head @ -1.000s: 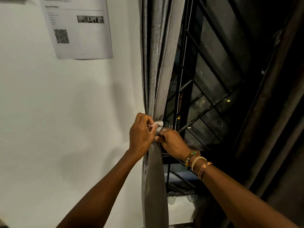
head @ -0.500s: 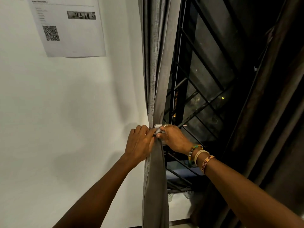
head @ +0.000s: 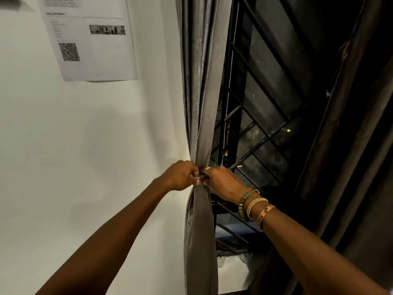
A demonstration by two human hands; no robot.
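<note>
A grey curtain (head: 200, 86) hangs gathered into a narrow bundle beside a barred window. Both hands meet at its waist. My left hand (head: 180, 175) is curled at the bundle's left side, its fingertips pinching a small dark tie-back piece (head: 203, 177). My right hand (head: 223, 183), with a ring and several bracelets at the wrist, wraps round the right side and pinches the same piece. Most of the tie is hidden under the fingers.
A white wall (head: 85, 156) is on the left with a printed sheet (head: 89, 39) bearing a QR code. Black window bars (head: 251, 133) stand behind the curtain. A dark curtain (head: 350, 145) hangs at the right. A pale sill (head: 231, 273) shows below.
The pale strip seen between the fingers a second ago is covered now, and a small dark piece shows there. Both hands stay at the curtain's waist; the camera has shifted slightly.
</note>
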